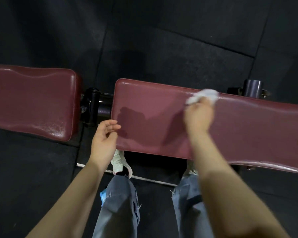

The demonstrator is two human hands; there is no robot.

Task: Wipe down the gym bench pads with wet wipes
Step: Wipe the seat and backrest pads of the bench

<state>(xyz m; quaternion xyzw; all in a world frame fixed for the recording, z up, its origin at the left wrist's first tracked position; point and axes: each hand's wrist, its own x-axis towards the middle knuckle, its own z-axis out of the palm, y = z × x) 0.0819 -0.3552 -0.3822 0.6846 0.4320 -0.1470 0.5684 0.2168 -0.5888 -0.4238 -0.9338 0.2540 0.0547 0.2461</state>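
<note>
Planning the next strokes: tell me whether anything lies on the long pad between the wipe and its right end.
Nothing visible does. The right hand presses the wet wipe near the long pad's far edge, and the surface rightward is bare to the frame edge.

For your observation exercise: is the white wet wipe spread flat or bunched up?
Bunched up: the white wet wipe shows as a crumpled wad beyond the right hand, at the long maroon padded bench's far edge.

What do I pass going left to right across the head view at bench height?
Left pad → black hinge → left hand → right hand holding the wipe on the long pad → black tube.
</note>
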